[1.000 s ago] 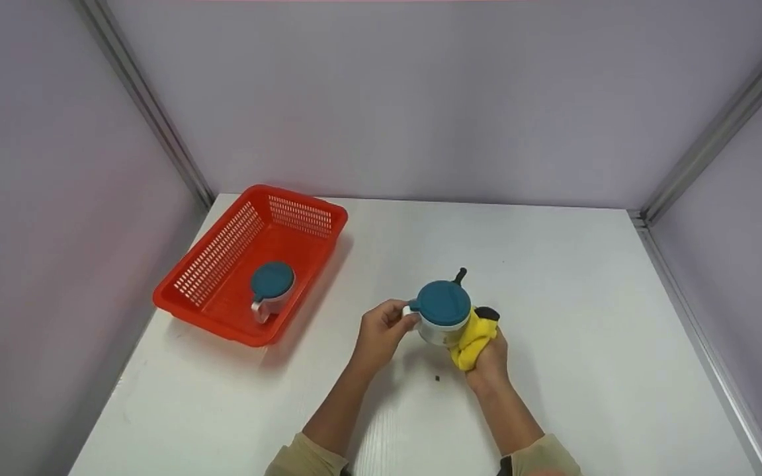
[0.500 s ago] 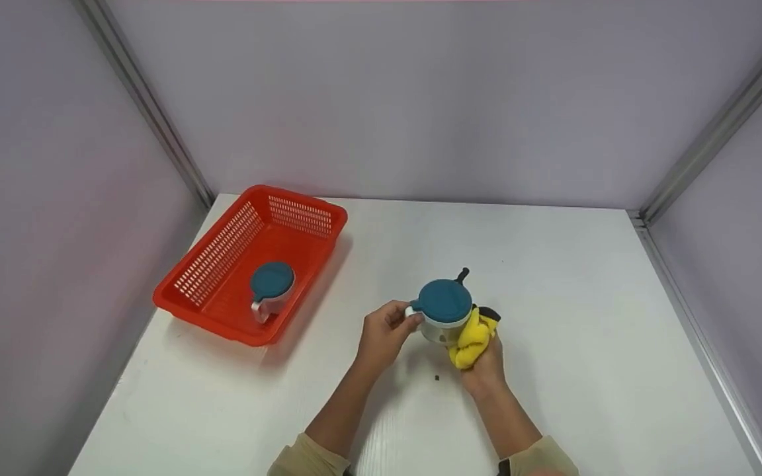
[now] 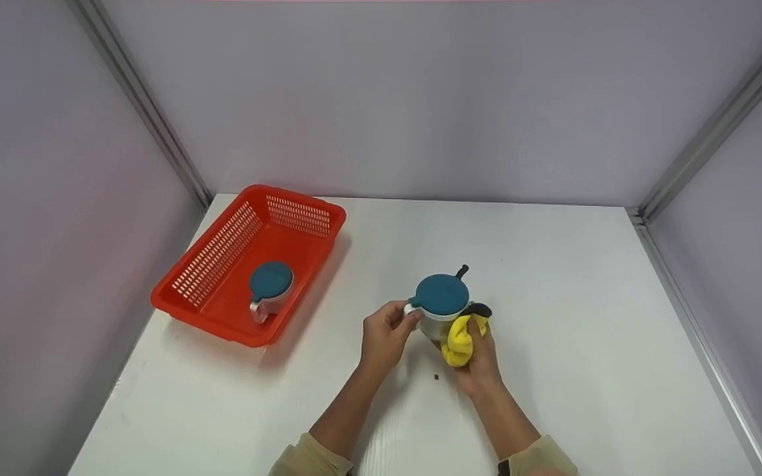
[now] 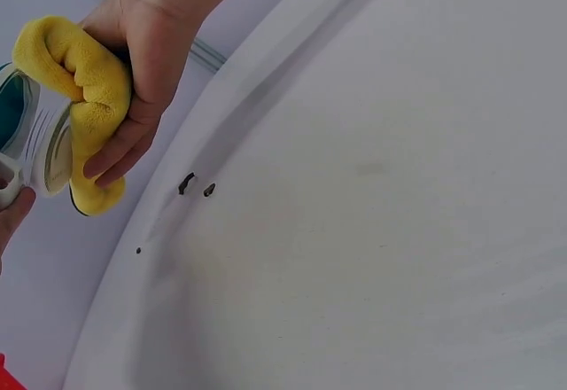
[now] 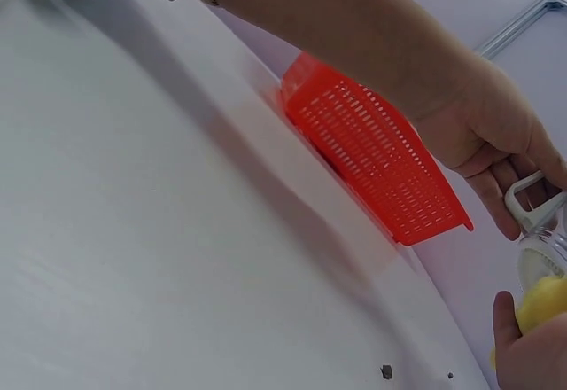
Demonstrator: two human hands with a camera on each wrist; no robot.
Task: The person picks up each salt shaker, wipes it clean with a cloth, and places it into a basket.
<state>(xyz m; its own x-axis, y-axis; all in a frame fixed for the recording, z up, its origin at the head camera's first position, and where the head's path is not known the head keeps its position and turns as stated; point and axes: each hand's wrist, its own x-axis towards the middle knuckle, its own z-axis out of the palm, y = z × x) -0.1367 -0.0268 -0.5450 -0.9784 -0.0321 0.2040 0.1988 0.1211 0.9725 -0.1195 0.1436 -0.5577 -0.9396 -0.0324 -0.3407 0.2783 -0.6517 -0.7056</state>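
Observation:
A clear lidded cup [image 3: 435, 326] with a teal lid [image 3: 442, 295] and white handle is held above the table. My left hand [image 3: 384, 337] pinches the handle [image 5: 523, 202], which shows more plainly in the right wrist view. Against the cup's right side and base, my right hand [image 3: 480, 360] holds a bunched yellow cloth [image 3: 458, 344]. From the left wrist view, the cloth [image 4: 97, 97] looks plush and has a dark edge; the right fingers [image 4: 124, 151] lie over it. Part of the cup is hidden behind cloth and hand.
A red perforated basket [image 3: 189, 311] stands at the left of the white table [image 3: 592, 344], with a second teal-lidded cup [image 3: 272, 281] inside. A dark speck [image 3: 436, 377] lies in front of the hands. Dark bits [image 4: 186, 183] show on the tabletop. Pale panels [image 3: 387, 99] enclose the table.
My right hand and the cloth have shifted slightly left across the cup, and the right thumb now shows over the cloth. The cup has risen slightly in the head view; the left hand stays on its handle.

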